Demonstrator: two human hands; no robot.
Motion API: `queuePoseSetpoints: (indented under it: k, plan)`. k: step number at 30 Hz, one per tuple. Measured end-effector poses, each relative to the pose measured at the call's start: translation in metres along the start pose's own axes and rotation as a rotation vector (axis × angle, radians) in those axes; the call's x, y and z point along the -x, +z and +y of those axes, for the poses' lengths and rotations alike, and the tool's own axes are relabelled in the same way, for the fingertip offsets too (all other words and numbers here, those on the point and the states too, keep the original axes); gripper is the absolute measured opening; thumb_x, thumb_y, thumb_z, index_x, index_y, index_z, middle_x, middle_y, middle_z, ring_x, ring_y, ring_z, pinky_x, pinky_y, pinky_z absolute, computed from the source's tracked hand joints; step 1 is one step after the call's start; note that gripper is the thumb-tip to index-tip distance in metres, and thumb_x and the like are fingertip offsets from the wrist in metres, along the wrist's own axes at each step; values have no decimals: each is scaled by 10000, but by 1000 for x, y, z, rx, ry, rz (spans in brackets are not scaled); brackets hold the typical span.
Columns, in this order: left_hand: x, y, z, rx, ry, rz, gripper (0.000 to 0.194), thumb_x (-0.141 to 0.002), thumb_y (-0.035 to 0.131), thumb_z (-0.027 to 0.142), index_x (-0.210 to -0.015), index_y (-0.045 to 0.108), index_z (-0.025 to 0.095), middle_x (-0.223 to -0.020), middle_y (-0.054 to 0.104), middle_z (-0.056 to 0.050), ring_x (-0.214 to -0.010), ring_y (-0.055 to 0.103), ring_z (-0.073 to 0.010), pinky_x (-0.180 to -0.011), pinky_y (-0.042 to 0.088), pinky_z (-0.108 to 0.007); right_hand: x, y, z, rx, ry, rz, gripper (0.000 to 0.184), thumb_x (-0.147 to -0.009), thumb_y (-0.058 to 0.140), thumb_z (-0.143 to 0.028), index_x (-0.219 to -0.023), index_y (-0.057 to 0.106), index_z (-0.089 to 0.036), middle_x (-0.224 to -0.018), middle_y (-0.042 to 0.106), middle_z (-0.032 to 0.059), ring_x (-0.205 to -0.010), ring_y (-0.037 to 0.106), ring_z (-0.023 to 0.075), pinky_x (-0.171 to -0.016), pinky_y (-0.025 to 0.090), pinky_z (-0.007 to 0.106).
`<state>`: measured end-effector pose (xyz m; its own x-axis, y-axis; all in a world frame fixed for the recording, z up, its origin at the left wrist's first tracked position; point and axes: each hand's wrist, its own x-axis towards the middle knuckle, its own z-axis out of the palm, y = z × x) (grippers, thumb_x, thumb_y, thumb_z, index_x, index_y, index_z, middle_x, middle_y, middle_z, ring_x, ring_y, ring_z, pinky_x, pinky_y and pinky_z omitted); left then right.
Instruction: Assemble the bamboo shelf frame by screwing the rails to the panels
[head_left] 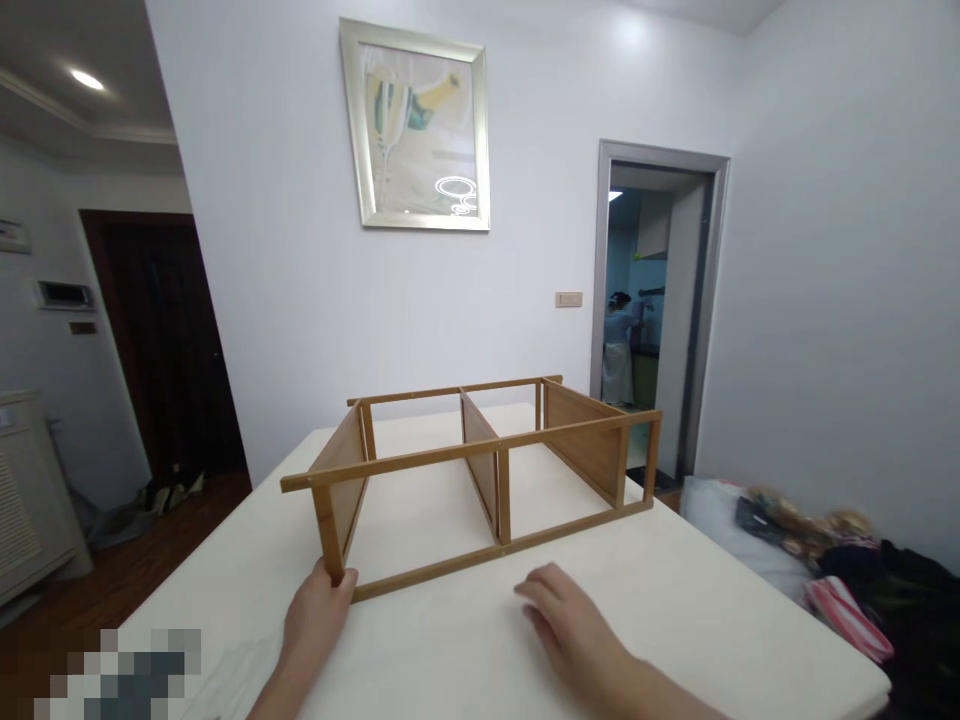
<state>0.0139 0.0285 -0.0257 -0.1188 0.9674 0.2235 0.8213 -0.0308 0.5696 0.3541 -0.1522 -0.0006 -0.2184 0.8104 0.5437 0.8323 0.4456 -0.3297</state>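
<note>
A brown wooden shelf frame (pixel 504 492) lies on its side on a white table (pixel 442 655). Three panels divide it, and long rails join them at the near and far sides. My left hand (pixel 315 612) grips its near left corner, with the thumb on the front and the other fingers partly hidden behind the wood. Just in front of the lower near rail, my right hand (pixel 564 622) hovers over the tabletop, apart from the frame. Its fingers are loosely curved and apart, with nothing in them.
Clear plastic wrapping (pixel 234 680) rests at the table's near left. Clothes (pixel 847 615) and other soft things are piled beyond the right edge. A white cabinet (pixel 34 500) stands at the left. Through the doorway at the back right, a person (pixel 619 345) stands in another room.
</note>
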Motion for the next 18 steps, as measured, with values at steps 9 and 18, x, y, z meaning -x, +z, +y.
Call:
queuePoseSetpoints:
  k: [9,18]
  plan:
    - [17,-6,8,-89,35,569,584,-853,470,544,-1204,506,79,-1129,605,-238,-1146,530,-418,-953,423,-555,-16,-40,114,294,328,-56,312,-932,436,-190,-1154,654,-162,-1111,673,135,-1073,597,277,-1050,382,487]
    - [42,24,19,-27,564,-17,297,-908,423,357,-994,660,200,-1033,670,-111,-1058,618,-273,-980,462,-416,-7,-42,98,272,334,-38,271,-933,428,-147,-948,698,-174,-960,667,99,-950,592,256,-886,430,397]
